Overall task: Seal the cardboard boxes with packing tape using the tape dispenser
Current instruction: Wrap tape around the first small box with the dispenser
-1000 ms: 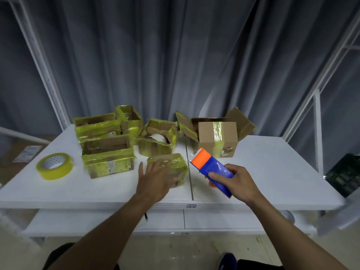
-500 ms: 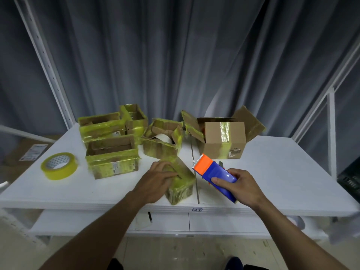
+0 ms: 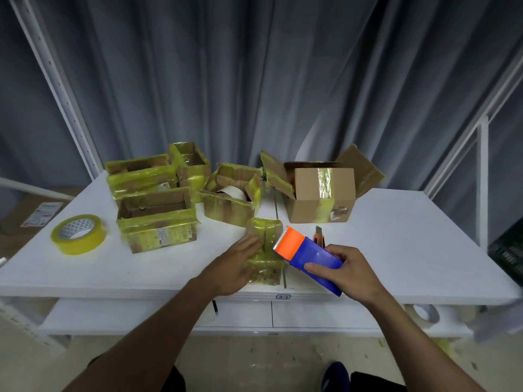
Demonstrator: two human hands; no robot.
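The left hand (image 3: pixel 236 268) is resting flat, fingers straight, against the left side of the small cardboard box wrapped in yellow tape (image 3: pixel 266 232). The right hand (image 3: pixel 349 274) is gripping the blue plastic tape dispenser with an orange head (image 3: pixel 307 256). The dispenser's toothed end is sitting just beside that box, between both hands.

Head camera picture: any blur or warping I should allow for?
Head view: the wide-angle lens splays the side posts and curves the table edge; the left hand and small box look slightly smeared; the tape dispenser is sharp.
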